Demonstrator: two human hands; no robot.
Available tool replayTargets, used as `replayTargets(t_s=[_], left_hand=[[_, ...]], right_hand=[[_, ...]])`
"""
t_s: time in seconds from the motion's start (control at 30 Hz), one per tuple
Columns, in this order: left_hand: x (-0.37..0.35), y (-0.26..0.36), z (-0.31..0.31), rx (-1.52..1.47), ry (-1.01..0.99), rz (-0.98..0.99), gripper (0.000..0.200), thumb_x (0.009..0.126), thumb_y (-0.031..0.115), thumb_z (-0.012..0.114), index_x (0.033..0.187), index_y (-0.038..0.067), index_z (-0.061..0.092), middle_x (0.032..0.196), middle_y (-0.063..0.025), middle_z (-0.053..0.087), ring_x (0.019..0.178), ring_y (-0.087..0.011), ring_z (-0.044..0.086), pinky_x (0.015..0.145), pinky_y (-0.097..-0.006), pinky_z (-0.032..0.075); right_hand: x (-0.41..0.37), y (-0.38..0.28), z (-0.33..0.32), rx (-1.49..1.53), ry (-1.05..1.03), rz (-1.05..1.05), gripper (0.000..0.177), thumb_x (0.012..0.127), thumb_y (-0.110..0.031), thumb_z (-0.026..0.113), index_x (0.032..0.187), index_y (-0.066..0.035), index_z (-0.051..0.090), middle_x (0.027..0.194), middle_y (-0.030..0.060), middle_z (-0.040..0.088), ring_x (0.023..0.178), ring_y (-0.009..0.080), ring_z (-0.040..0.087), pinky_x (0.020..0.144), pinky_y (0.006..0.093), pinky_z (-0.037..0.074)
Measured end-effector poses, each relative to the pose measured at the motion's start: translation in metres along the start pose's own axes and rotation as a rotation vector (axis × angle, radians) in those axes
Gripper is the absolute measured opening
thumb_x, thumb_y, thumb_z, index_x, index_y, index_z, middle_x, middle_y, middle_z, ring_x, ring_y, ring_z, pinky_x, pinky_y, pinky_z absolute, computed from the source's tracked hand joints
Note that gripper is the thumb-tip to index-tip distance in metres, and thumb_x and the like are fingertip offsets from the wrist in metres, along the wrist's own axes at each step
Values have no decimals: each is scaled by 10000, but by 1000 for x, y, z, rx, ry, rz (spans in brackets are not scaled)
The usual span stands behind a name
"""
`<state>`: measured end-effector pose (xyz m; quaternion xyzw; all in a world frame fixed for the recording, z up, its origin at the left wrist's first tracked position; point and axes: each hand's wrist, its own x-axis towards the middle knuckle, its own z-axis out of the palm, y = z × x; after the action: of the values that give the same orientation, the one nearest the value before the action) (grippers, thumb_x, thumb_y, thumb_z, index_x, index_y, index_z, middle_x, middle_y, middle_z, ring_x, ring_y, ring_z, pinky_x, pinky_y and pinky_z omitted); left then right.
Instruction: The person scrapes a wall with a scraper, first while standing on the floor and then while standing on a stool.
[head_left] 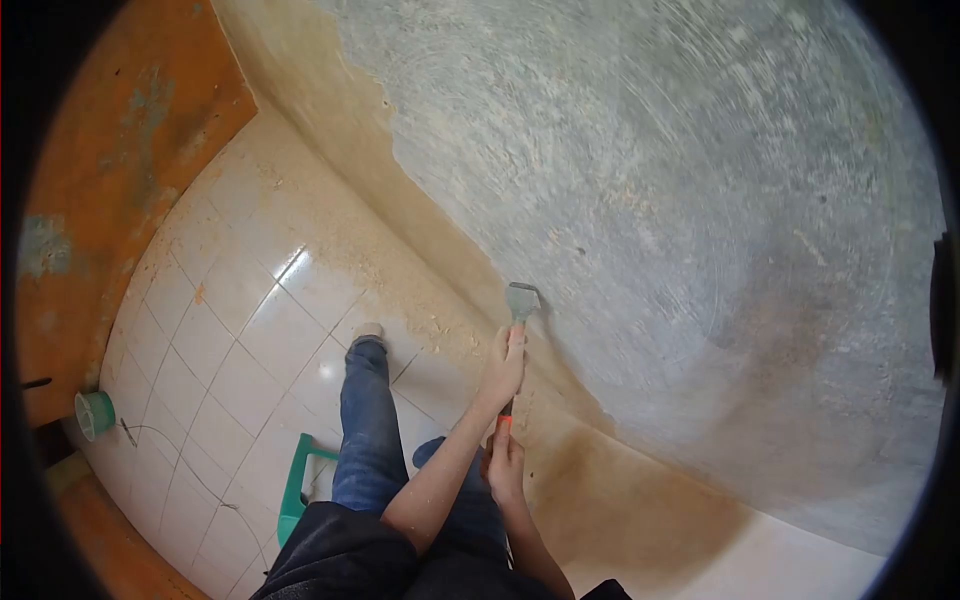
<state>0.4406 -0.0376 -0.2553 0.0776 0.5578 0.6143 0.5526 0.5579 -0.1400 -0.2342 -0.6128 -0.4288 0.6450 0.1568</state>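
Observation:
A scraper [521,300] with a wide flat head and a long handle is held in both hands, its blade right at the wall by the edge between tan coating and bare grey surface. Nearer the head, my left hand [503,367] is closed round the upper handle. Below it, my right hand [505,468] grips the lower handle beside an orange-red part. The grey wall [640,220] carries many curved scratch marks. A tan coated strip [420,205] runs along its bottom.
Flakes and dust [440,330] lie on the white tiled floor [230,370] along the wall. A green plastic stool [297,487] stands by my leg. Farther left are a green tub [95,415], a thin cable [215,498] and an orange-brown panel [110,150].

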Motion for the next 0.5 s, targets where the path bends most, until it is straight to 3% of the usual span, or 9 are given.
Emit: replayTargets(t_s=[0.1, 0.17, 0.2, 0.27, 0.3, 0.33, 0.4, 0.47, 0.5], left_hand=[[17, 12, -12, 34, 122, 20, 399, 1038, 475, 322, 954, 109, 455, 632, 21, 417, 437, -75, 374, 353, -258, 306], [16, 25, -18, 83, 119, -34, 406, 1040, 414, 362, 977, 35, 493, 664, -34, 471, 547, -146, 518, 487, -309, 436], [20, 11, -18, 71, 132, -38, 406, 1040, 414, 362, 977, 35, 493, 664, -34, 471, 547, -146, 518, 487, -309, 436], [19, -29, -2, 137, 146, 275, 415, 1044, 441, 329, 930, 69, 473, 653, 11, 441, 515, -100, 441, 452, -272, 380], [22, -33, 3, 125, 149, 270, 415, 1044, 441, 329, 930, 69, 473, 653, 11, 441, 515, -100, 441, 452, -272, 380], [26, -36, 7, 175, 273, 390, 415, 1046, 431, 329, 922, 62, 472, 655, 8, 436, 543, -109, 446, 498, -285, 396], [33, -33, 4, 216, 400, 509, 416, 1049, 422, 329, 914, 55, 472, 657, 6, 431, 572, -117, 452, 545, -297, 412], [35, -2, -27, 31, 105, 6, 424, 1050, 413, 337, 1017, 28, 512, 700, -40, 495, 659, -156, 512, 650, -335, 447], [34, 4, -34, 183, -13, -137, 555, 1036, 455, 355, 1404, 41, 388, 1108, -232, 642, 1019, -216, 643, 899, -340, 471]], right_hand=[[17, 1, 12, -75, -11, -46, 542, 1024, -538, 360, 644, -152, 358, 500, -54, 303, 363, 62, 264, 341, 249, 204], [20, -6, 13, -107, -18, -58, 542, 1029, -529, 355, 649, -142, 371, 507, -59, 311, 377, 59, 271, 353, 255, 208], [21, 2, 11, -138, 15, -75, 542, 1036, -518, 341, 652, -136, 382, 512, -62, 320, 390, 54, 282, 361, 256, 216], [2, 10, 12, -135, 78, -66, 542, 1038, -514, 336, 650, -138, 381, 513, -62, 324, 391, 53, 285, 362, 256, 222], [-4, 11, 11, -116, 146, -66, 542, 1040, -511, 330, 648, -139, 381, 513, -62, 327, 393, 51, 288, 363, 255, 228], [-2, 8, 4, -77, 93, 36, 545, 1042, -507, 323, 645, -140, 390, 508, -58, 329, 390, 57, 304, 363, 258, 251], [18, 3, 8, -168, 58, -32, 548, 1041, -509, 324, 645, -137, 393, 505, -56, 329, 389, 60, 311, 362, 260, 259], [28, 3, 16, -188, 26, -41, 557, 1034, -521, 335, 646, -126, 398, 498, -50, 331, 381, 69, 324, 357, 260, 266], [28, 4, 17, -181, 39, -67, 556, 1026, -531, 356, 642, -130, 386, 490, -41, 338, 369, 78, 321, 352, 261, 268]])
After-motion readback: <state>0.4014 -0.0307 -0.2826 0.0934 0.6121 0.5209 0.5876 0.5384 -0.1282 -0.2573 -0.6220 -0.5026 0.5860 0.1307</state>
